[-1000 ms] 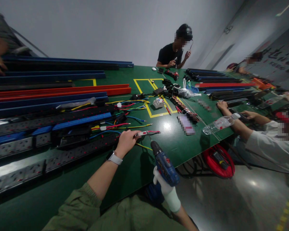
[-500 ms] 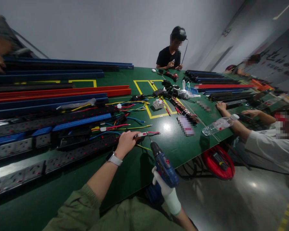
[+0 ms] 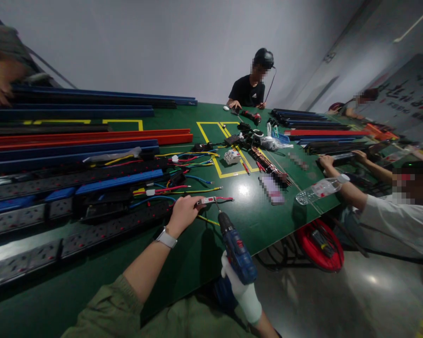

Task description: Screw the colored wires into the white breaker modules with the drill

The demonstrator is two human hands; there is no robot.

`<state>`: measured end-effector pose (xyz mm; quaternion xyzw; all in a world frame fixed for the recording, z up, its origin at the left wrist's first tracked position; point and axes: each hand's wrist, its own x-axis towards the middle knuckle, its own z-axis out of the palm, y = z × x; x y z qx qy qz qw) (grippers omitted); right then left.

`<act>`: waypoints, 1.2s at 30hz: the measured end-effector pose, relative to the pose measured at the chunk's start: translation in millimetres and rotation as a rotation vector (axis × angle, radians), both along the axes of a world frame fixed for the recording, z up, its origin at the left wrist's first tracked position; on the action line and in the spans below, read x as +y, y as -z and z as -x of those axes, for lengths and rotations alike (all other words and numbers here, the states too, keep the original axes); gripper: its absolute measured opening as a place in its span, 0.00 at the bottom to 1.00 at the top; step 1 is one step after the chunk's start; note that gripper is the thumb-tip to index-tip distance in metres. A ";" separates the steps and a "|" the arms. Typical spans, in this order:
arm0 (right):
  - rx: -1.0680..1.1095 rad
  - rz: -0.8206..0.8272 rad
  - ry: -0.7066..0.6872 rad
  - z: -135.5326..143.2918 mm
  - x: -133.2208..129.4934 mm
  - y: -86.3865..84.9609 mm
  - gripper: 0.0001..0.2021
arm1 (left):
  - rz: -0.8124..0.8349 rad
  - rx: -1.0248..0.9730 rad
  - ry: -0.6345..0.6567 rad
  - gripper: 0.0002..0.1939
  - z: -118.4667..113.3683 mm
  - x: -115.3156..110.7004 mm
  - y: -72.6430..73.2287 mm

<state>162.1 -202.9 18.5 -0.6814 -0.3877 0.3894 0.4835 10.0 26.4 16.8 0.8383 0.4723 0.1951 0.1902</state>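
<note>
My left hand [image 3: 185, 212], bare with a watch on the wrist, pinches a small white-and-black terminal block [image 3: 207, 200]. Red wires [image 3: 227, 199] run out of the block's right side. In a white glove, my right hand [image 3: 237, 281] is wrapped round the grip of a blue cordless drill [image 3: 238, 251]. The drill points up and left, its bit at the near side of the block; whether the tip touches a screw is too small to tell. Power strips with grey sockets [image 3: 116, 223] lie left of my left hand, with coloured wires coming from their ends.
Blue and orange rails [image 3: 172, 136] lie at the left. A grey-white component [image 3: 232, 156], copper strips [image 3: 268, 164], a phone [image 3: 273, 190] and a plastic bottle [image 3: 319, 189] lie on the green table [image 3: 246, 225]. Other people work at the far side, left and right.
The view has shifted slightly. My hands keep the same holds on the block and drill. Across the table, a person's hand has lowered to the tabletop; the right-hand person's far hand has moved back.
</note>
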 end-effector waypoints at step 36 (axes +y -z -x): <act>0.195 -0.016 -0.027 -6.7 -3.8 -2.2 0.14 | -0.035 -0.032 0.012 0.16 -0.1 0.9 12.0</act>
